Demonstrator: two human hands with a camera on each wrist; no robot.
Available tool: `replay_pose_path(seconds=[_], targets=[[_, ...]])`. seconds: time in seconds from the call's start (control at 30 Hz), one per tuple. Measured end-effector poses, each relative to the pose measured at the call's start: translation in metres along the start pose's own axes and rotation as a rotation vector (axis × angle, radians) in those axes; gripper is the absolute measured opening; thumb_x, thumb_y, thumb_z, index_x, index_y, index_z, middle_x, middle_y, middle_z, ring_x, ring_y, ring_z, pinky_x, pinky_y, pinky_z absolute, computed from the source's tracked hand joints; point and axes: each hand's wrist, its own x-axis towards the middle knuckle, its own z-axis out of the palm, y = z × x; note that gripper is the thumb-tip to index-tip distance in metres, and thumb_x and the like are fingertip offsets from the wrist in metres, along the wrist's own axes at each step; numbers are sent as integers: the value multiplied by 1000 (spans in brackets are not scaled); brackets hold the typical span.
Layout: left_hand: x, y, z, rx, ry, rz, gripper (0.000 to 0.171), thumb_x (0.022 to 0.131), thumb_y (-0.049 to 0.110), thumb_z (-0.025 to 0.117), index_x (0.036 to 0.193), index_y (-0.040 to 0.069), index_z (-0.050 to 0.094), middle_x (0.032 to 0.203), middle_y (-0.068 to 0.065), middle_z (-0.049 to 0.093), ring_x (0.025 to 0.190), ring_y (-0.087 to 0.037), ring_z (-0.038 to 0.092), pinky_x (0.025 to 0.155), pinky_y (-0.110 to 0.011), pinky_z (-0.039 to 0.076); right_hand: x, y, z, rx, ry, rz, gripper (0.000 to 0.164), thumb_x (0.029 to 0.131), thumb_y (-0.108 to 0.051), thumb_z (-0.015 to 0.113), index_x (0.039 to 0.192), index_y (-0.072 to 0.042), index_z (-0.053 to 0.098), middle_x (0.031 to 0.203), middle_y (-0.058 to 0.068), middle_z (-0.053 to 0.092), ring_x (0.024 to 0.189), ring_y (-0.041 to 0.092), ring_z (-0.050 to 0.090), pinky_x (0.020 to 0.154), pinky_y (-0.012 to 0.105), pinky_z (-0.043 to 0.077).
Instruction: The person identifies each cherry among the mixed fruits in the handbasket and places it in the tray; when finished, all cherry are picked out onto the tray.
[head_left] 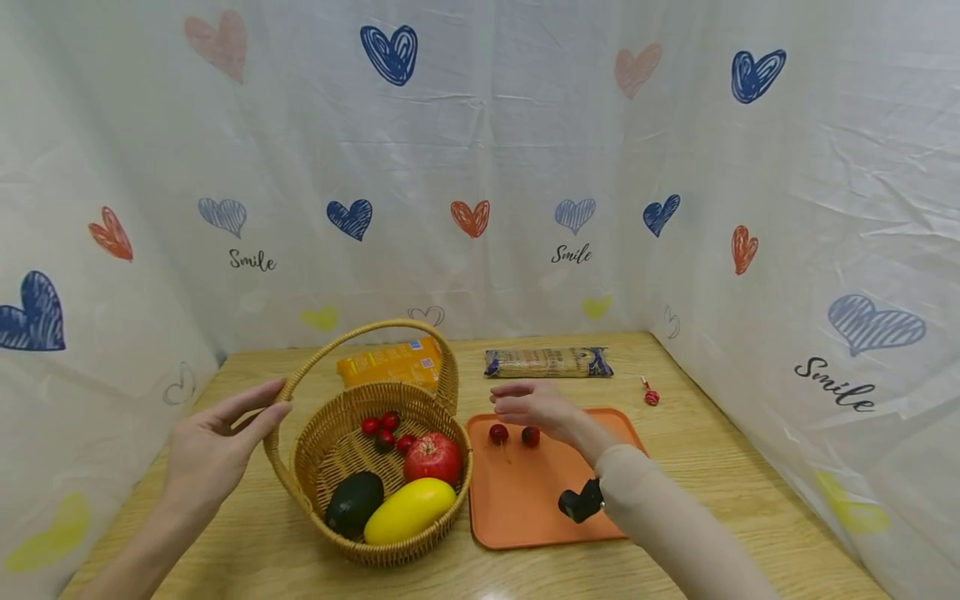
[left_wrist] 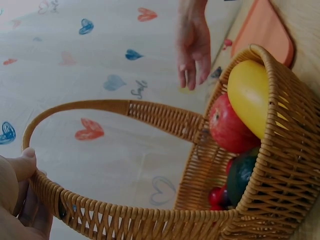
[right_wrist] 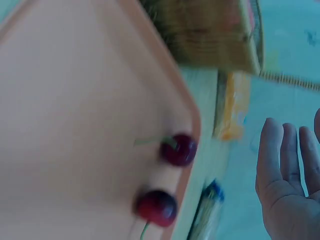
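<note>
My left hand (head_left: 204,450) pinches the arched handle (left_wrist: 75,104) of a wicker basket (head_left: 382,552) between thumb and fingers, on its left side. Inside the basket lie a yellow oval fruit (head_left: 410,510), a red pomegranate (head_left: 432,459), a dark green avocado (head_left: 355,503) and several cherries (head_left: 386,440). Over the far part of an orange tray (head_left: 517,508) hovers my right hand (head_left: 536,408), its fingers extended and holding nothing. Two dark red cherries with stems, a left one (head_left: 498,433) and a right one (head_left: 530,437), lie on the tray near its far edge.
Behind the basket lies an orange packet (head_left: 390,364), partly hidden by the handle. A clear package of noodles (head_left: 549,362) with blue ends is at the table's back. To the right sits a red wrapped lollipop (head_left: 651,397). Curtains (head_left: 480,142) printed with hearts surround the table.
</note>
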Motion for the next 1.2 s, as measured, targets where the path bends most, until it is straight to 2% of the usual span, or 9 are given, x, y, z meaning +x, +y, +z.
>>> replay_pose_path(seconds=[0.23,0.33,0.37,0.47,0.7,0.93,1.1,1.2], targets=[[0,-1,0,51,6,6,36,87,13,70,120,2,65,104,19,66,93,6,61,76,-7,49,-1,-13,44,4,-167,-15,44,89,-1,62,131,8,50,132,24,50,117,39,52,88,38,53],[0,-1,-1,45,8,4,36,87,14,70,120,2,65,103,18,67,93,5,62,78,-8,48,-2,-16,60,18,-231,-15,42,90,2,60,129,11,50,130,24,51,116,39,52,89,39,53],[0,-1,-2,47,8,3,36,87,14,70,120,2,65,102,18,67,92,5,62,77,-8,48,-3,-17,65,33,-250,-18,41,90,3,59,128,12,50,129,24,51,117,39,51,94,43,49],[-1,0,-2,55,3,0,37,87,16,70,121,2,65,103,18,67,92,5,62,76,-8,49,-2,-18,73,44,-273,-19,38,90,5,58,127,13,51,125,22,54,118,38,51,95,44,48],[1,-1,0,43,1,20,37,88,15,70,121,0,64,104,16,67,93,3,63,79,-10,49,12,-18,84,12,-238,0,35,91,1,60,126,7,55,126,18,55,117,38,52,93,43,50],[1,-2,0,13,6,46,34,87,12,69,118,-2,65,103,14,68,96,1,62,82,-12,49,36,-24,107,-24,-149,36,35,91,-5,62,126,2,58,123,15,56,115,35,54,96,45,48],[2,-3,0,-21,1,53,33,87,10,69,118,-3,65,104,12,68,97,1,62,83,-12,48,50,-31,125,6,-103,46,36,93,-6,59,128,4,55,120,16,58,110,30,59,96,43,47],[2,-4,0,4,1,52,35,87,12,69,119,-2,64,105,13,68,96,1,62,82,-12,49,55,-36,134,57,-84,52,35,94,-5,58,127,5,55,120,18,59,106,28,61,94,40,50]])
